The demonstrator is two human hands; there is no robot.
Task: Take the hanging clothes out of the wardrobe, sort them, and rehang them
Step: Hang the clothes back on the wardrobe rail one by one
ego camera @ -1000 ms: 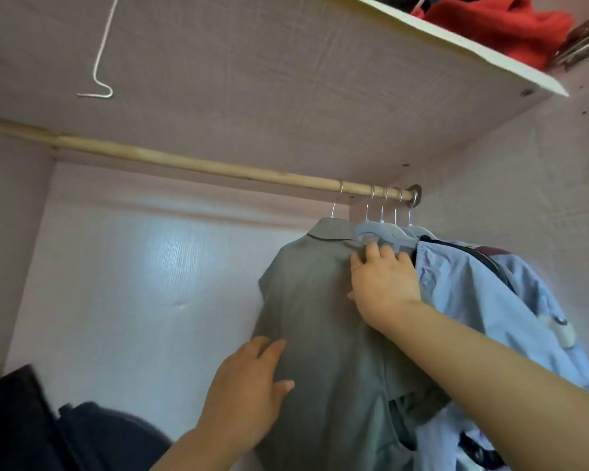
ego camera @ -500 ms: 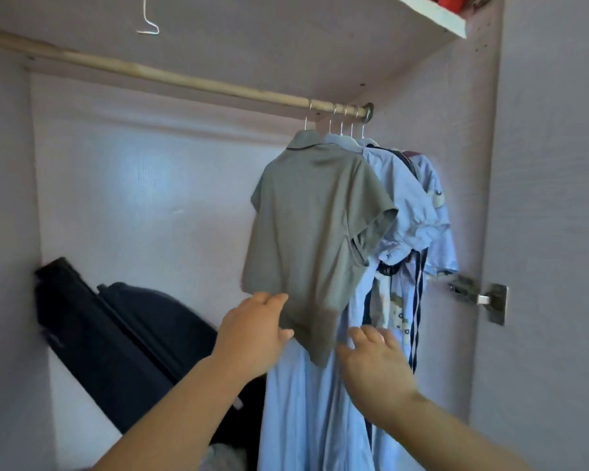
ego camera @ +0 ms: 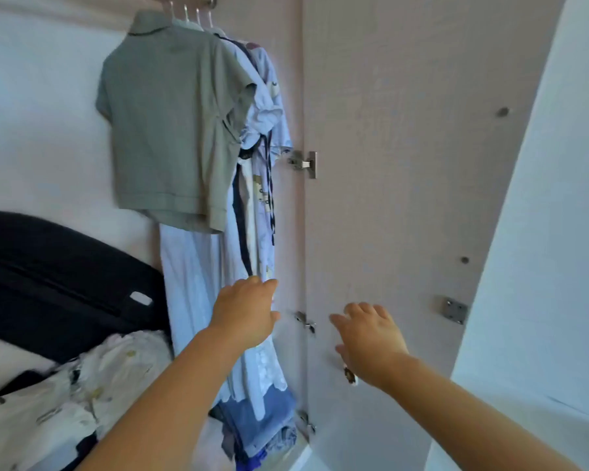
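**Figure.** Wardrobe interior, head view. A grey-green short-sleeved polo shirt (ego camera: 170, 124) hangs foremost on a row of pale wire-hooked hangers (ego camera: 185, 14) bunched at the right end of the rail. Pressed behind it hang several pale blue garments (ego camera: 198, 283). The longest of them reaches down towards a stack of folded blue cloth (ego camera: 262, 426) on the wardrobe floor. At the right stands the open pinkish-beige wardrobe door (ego camera: 405, 181) on its metal hinge (ego camera: 303, 163). A black soft-sided suitcase (ego camera: 48, 273) lies at the left, with crumpled white patterned fabric (ego camera: 65, 396) in front of it.

The left hand (ego camera: 244, 314) is held out at the lower part of the pale blue garments. Its grip is loose, with relaxed fingers, and holds nothing; whether it touches the cloth cannot be told. The right hand (ego camera: 371, 338) is in front of the door's inner face, its grip spread and empty.

Progress, as a judgement: every hanging garment in view is on the rail and neither hand carries one. The moment therefore falls either ahead of removal or after rehanging. The tight bunching, with the short shirt in front of the long garments, hints at the latter without settling it. Whether the white fabric belongs to the task is unclear.
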